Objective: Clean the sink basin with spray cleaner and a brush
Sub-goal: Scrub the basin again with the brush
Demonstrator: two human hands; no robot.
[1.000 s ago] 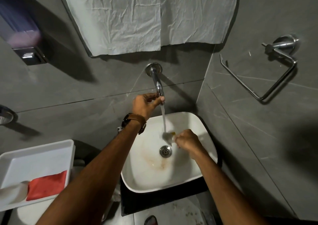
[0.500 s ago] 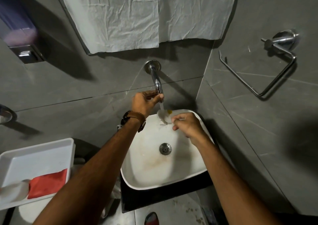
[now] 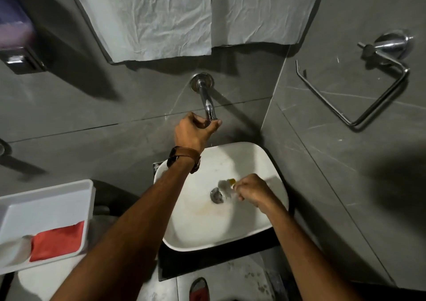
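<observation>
A white square sink basin sits on a dark counter, with a brownish stain near its metal drain. My left hand, with a brown watch strap on the wrist, grips the end of the chrome wall tap. No water stream shows under the spout. My right hand is low inside the basin, just right of the drain, shut on a small brush whose blurred whitish head and yellow neck stick out to the left. No spray bottle is in view.
A white tray with a red cloth stands at the left. Crumpled paper covers the mirror. A soap dispenser hangs top left, a chrome towel ring on the right wall. Grey tiled walls close in behind and right.
My right hand dropped with the brush from under the spout at the basin's back rim down to the drain. The water stream seen earlier is gone. My left hand stays on the tap.
</observation>
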